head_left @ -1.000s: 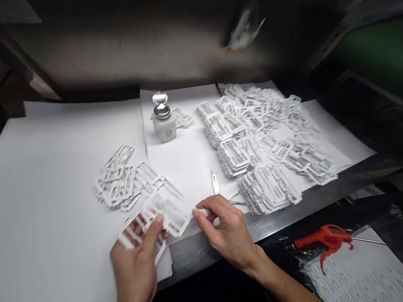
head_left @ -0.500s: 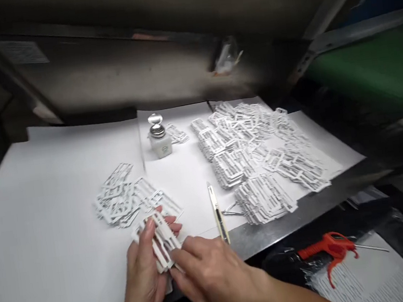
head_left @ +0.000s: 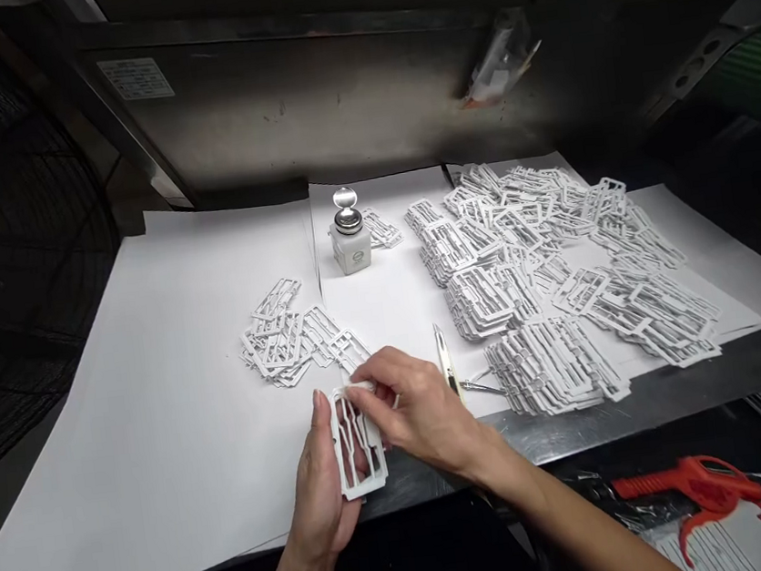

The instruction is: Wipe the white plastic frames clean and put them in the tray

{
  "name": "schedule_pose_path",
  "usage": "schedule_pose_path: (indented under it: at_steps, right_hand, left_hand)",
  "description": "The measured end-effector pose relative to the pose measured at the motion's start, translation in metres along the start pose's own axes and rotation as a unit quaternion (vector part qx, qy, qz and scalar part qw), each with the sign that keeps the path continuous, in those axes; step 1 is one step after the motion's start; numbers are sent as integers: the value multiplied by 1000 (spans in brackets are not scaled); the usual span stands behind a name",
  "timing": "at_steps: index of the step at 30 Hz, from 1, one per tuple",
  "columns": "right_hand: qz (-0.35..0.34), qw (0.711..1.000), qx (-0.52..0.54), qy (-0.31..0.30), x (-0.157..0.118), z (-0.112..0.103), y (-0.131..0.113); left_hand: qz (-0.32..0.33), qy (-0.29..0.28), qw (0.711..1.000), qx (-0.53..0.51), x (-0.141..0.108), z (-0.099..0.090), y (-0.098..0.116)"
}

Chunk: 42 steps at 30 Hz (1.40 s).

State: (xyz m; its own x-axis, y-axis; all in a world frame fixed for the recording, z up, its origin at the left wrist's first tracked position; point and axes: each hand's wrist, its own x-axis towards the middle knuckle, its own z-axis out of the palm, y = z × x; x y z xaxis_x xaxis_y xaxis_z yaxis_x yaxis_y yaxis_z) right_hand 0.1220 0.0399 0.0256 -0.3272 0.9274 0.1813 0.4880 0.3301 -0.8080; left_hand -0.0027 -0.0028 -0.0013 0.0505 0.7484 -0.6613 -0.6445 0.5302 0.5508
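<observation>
Head view: left hand (head_left: 324,484) grips white frame (head_left: 357,444); right hand (head_left: 422,409) pinches its top.

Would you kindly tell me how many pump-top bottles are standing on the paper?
1. The white pump-top bottle stands at the back of the paper, left of the big frame heap; others may be hidden.

Small pile (head_left: 293,334) lies left of bottle (head_left: 350,244); large heap (head_left: 551,275) right; knife (head_left: 445,365) between.

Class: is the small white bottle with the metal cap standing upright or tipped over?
Upright: the small white bottle with the metal cap stands on its base on the white paper sheet.
</observation>
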Motion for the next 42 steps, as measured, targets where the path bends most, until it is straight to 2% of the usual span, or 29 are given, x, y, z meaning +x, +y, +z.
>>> schedule_pose_path:
  at_steps: [5,8,11,14,16,18,22,25,28,29,31,33,35,37,40,42]
  right_hand:
    - [54,997,-4,50,-11,-16,10]
    - [59,996,25,55,-14,-15,6]
    - [61,998,23,22,-19,-6,0]
    - [62,997,21,-42,-32,0,-6]
    - [71,993,35,-89,-45,0,-9]
    - [84,989,56,-109,-56,-3,-11]
    - [96,988,86,-80,-59,-5,-16]
    - [59,993,99,-39,-43,4,-20]
    - [20,994,107,12,-26,17,-22]
    - [16,995,100,9,-24,19,-22]
    - [9,996,69,-48,-26,19,-21]
    - [-5,989,39,-139,-34,13,-21]
    - [2,984,22,-180,-42,5,-19]
    - [31,989,21,-143,-43,0,-18]
    - [40,998,32,-34,-33,1,-15]
    - [30,999,17,-34,-27,3,-13]
  left_hand:
    - [-22,-56,998,10,2,-4,6]
    - [-19,-40,999,-4,4,-2,7]
    - [-18,-23,999,-38,5,1,7]
    - [-6,-29,997,-70,7,2,9]
    - [4,-29,997,-71,8,1,11]
    - [7,-26,998,-64,9,-1,14]
    - [-3,-33,997,-72,9,0,15]
    - [-25,-48,994,-96,8,2,12]
    - [-21,-31,992,-120,7,3,9]
    - [-12,-24,992,-126,7,3,8]
    - [-2,-26,991,-128,7,1,10]
    - [3,-33,992,-121,8,-1,13]
    - [13,-39,993,-108,10,-3,16]
    - [20,-43,994,-102,10,-3,17]
    - [19,-54,992,-114,10,-1,16]
    - [22,-55,991,-118,9,-1,15]
